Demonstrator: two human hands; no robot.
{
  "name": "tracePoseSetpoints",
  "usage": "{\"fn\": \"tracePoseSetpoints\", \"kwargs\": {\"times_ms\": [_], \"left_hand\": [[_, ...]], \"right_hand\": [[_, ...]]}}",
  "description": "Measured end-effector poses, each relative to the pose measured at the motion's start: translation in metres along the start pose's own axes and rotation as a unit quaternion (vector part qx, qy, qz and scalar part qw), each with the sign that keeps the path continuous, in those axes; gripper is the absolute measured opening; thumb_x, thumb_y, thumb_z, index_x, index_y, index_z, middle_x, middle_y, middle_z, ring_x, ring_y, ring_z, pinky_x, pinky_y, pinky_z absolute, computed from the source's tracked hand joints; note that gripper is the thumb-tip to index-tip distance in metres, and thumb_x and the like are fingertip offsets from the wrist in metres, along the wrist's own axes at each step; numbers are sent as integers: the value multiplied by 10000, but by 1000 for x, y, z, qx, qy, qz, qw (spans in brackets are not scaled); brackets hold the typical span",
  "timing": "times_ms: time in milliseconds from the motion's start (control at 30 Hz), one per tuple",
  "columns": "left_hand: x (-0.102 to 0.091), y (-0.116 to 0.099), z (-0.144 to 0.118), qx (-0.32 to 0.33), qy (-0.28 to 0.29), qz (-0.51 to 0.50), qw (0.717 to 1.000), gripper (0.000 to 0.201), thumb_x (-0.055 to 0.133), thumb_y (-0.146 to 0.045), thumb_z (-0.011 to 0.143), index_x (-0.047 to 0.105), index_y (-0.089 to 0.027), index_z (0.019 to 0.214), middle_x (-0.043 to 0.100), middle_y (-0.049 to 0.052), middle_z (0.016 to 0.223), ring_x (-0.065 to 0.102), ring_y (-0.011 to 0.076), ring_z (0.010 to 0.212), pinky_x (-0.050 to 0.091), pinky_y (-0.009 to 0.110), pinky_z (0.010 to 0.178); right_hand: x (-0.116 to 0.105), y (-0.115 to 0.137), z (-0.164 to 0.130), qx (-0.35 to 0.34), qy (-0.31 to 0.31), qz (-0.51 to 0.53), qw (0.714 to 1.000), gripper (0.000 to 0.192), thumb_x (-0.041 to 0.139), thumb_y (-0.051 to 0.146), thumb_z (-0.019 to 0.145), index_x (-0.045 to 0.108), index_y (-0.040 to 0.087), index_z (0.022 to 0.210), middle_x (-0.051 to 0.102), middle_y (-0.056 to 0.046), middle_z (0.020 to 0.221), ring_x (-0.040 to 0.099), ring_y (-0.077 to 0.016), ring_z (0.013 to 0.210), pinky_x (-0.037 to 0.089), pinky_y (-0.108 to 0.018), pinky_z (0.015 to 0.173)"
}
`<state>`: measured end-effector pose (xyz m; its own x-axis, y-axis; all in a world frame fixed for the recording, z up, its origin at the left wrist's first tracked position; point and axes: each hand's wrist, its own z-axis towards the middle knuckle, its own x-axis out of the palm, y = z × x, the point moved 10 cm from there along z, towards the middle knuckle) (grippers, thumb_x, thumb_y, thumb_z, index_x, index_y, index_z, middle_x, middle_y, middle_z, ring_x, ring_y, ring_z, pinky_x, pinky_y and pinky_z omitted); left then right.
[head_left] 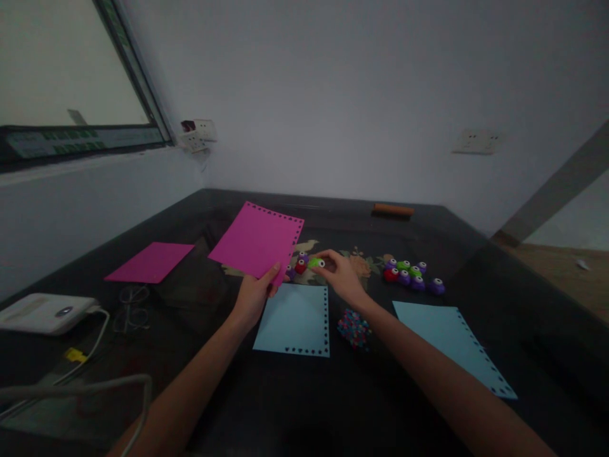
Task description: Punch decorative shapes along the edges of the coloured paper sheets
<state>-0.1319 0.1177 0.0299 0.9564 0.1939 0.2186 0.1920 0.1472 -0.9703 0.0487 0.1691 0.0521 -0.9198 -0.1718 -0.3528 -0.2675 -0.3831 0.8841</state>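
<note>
A white cable [98,336] and a white device [45,312] are seen nearest the camera, well left of the left hand [257,293]. A light blue sheet [295,319] with a punched edge lies just below both sets of fingers; a heap of coloured paper bits [354,328] sits beside it, under the right wrist. A second blue sheet [454,346] is placed well right of the right hand [340,274]. A pink punched sheet [259,241] is held lifted and tilted, pinched at its near corner by the left thumb and fingers. The right fingers are closed around a green punch [315,262], just right of the pink sheet's edge; a red punch [300,266] is just beside it. A cluster of punches [412,275] is noted right of the right fingers. A flat pink sheet [150,261] lies far left; an orange bar [392,209] at the far edge
</note>
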Motion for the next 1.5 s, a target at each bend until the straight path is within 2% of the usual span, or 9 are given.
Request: {"fn": "tracePoseSetpoints", "kwargs": {"times_ms": [100,233,433,533,733,867,967,1333,1500], "left_hand": [[14,4,-7,-15,27,10,999,274,670,-364,710,645,-129,571,393,-54,367,307,70,366,223,216,412],[42,13,-22,-33,78,46,995,282,650,-384,731,667,-143,586,388,-47,373,308,76,373,223,226,418],[95,42,-55,-117,135,8,984,285,654,-397,724,649,-155,574,537,0,467,315,69,368,217,239,407],[111,52,-70,-152,126,-19,980,300,660,-429,715,646,-159,585,571,8,510,350,77,388,238,236,408],[107,65,-85,-161,118,66,978,380,625,-489,742,637,-171,533,510,-3,410,317,78,329,193,255,389],[99,66,-87,-160,125,115,972,388,597,-498,760,664,-178,550,437,-18,346,357,103,336,241,257,403],[100,63,-88,-153,141,153,966,372,609,-499,740,691,-173,579,491,7,368,430,130,363,307,262,424],[102,59,-92,-162,169,290,928,417,516,-461,784,587,-178,486,541,2,412,506,129,424,400,246,492],[102,57,-91,-153,169,321,919,410,520,-426,777,566,-191,445,563,5,433,525,131,450,430,256,549]], "right_hand": [[-26,-12,-39,78,-22,116,990,274,720,261,656,632,183,904,672,-45,872,655,-189,804,506,-375,783],[-50,-30,-92,193,-47,261,945,356,746,306,647,650,189,970,672,-40,856,679,-205,820,535,-361,764],[-55,-51,-135,272,-55,347,896,328,775,254,626,700,224,944,647,-14,907,640,-133,786,538,-297,765],[-53,-60,-144,292,-58,369,881,323,761,271,656,699,239,971,642,-8,909,609,-101,721,526,-254,689],[-51,-57,-150,293,-45,370,881,359,737,307,694,642,241,1034,614,21,684,566,-81,544,434,-189,477],[-46,-54,-153,308,-50,396,863,364,784,242,619,620,246,945,642,10,806,629,-124,673,513,-233,573],[-41,-50,-154,310,-40,414,855,367,768,252,643,628,240,983,646,-15,881,638,-149,748,549,-285,648],[-39,-47,-157,302,-42,407,861,387,754,284,678,626,235,1040,629,-14,858,620,-137,724,554,-249,562],[-36,-49,-158,308,-39,408,859,274,750,286,683,663,201,929,661,-38,888,638,-156,790,557,-253,603]]}}
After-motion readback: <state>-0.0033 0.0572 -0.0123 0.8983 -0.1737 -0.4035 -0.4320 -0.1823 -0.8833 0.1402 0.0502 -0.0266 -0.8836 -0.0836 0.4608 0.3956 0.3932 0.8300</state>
